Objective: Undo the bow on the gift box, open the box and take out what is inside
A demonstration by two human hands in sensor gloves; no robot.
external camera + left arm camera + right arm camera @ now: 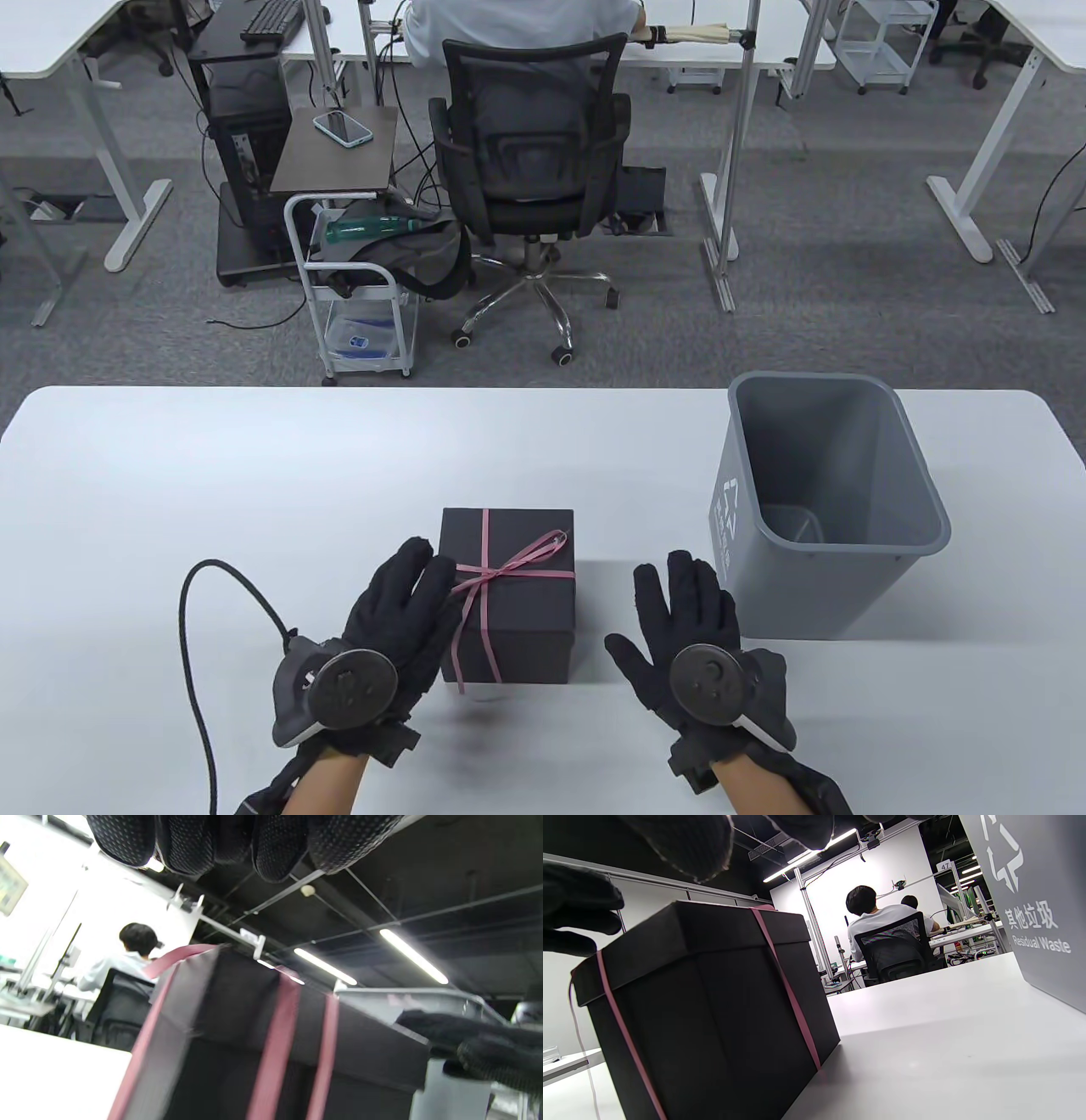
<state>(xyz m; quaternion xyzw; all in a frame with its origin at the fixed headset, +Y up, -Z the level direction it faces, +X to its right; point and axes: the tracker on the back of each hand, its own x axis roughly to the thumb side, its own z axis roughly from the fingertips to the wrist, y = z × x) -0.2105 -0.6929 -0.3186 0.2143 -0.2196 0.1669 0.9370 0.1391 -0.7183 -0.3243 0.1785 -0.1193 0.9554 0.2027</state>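
A black gift box (517, 586) stands near the table's front edge, tied crosswise with a pink ribbon whose bow (501, 570) lies on the lid. My left hand (405, 601) lies with straight fingers against the box's left side, fingertips at the lid edge. My right hand (679, 607) hovers flat and open to the right of the box, apart from it. In the left wrist view the box (254, 1035) and its ribbon (275, 1043) fill the lower frame. The right wrist view shows the box (712, 1014) from its right side, lid on.
A grey waste bin (819, 509) stands on the table right of the box, close to my right hand; it appears as (1035, 899) in the right wrist view. A black cable (199, 645) loops left of my left hand. A person sits in an office chair (530, 161) beyond the table.
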